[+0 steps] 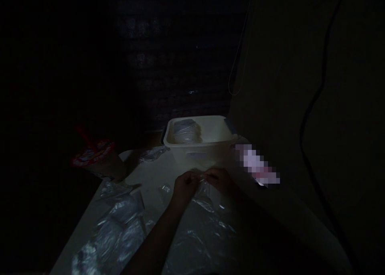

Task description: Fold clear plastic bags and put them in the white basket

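Head view: I see the left hand (pixel 184 187) and right hand (pixel 221 179) pinching a clear bag (pixel 204 190) above the table (pixel 158 168), near the bin (pixel 207 150).

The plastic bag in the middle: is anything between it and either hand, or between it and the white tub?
Nothing visible separates the plastic bag from the left hand or right hand; both appear to pinch its top. Toward the white tub, only the hands themselves seem in between.
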The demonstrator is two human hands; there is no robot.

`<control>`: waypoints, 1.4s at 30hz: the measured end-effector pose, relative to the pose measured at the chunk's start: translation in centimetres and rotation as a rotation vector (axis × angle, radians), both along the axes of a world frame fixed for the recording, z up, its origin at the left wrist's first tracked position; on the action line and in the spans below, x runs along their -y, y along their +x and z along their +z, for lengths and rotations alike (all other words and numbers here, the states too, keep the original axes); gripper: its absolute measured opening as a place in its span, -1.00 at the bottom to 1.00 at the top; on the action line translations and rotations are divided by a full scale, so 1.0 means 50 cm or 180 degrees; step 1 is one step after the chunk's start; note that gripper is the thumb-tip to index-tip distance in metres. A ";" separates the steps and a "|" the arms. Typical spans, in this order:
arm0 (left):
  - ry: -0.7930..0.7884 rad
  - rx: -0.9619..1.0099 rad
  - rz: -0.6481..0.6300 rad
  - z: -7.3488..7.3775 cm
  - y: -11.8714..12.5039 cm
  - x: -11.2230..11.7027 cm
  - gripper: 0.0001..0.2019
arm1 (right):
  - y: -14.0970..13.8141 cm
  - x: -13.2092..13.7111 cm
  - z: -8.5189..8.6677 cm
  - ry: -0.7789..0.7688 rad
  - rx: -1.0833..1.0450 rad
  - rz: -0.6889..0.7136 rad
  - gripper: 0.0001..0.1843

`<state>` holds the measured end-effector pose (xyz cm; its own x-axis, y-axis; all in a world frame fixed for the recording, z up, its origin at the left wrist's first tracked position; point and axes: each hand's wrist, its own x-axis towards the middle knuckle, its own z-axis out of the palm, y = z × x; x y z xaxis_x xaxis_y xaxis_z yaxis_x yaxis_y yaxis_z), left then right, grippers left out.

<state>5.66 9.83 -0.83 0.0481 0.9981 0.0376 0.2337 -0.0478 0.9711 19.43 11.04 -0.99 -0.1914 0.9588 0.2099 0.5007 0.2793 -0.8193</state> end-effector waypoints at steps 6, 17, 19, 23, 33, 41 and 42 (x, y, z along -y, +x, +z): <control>-0.0043 0.0208 0.0119 -0.003 -0.002 -0.002 -0.85 | 0.003 -0.001 -0.001 -0.0015 -0.0117 0.0024 -0.83; -0.0056 0.0372 0.0034 -0.003 0.001 -0.001 -0.81 | 0.001 0.003 -0.004 -0.0070 -0.0149 0.0135 -0.84; -0.0054 0.0349 0.0016 -0.003 0.002 -0.002 -0.85 | 0.000 0.003 -0.006 -0.0039 -0.0146 0.0141 -0.84; -0.0040 0.0268 0.0036 0.000 0.003 -0.002 -0.90 | 0.001 0.001 -0.012 -0.0026 -0.0196 0.0199 -0.84; 0.0053 0.0170 -0.0073 -0.007 0.004 -0.005 -0.92 | -0.002 0.002 -0.015 -0.0099 -0.0245 0.0004 -0.87; 0.0124 0.0092 -0.0062 -0.015 0.001 -0.006 -0.84 | -0.001 0.004 -0.011 -0.0108 -0.0259 0.0115 -0.85; 0.0130 0.0096 -0.0050 -0.016 0.001 -0.006 -0.83 | -0.001 0.004 -0.011 -0.0092 -0.0274 0.0110 -0.86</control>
<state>5.72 10.14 -1.64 0.0620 0.9949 0.0801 0.2033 -0.0911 0.9749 19.37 10.82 -1.56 -0.2070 0.9578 0.1994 0.4184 0.2709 -0.8669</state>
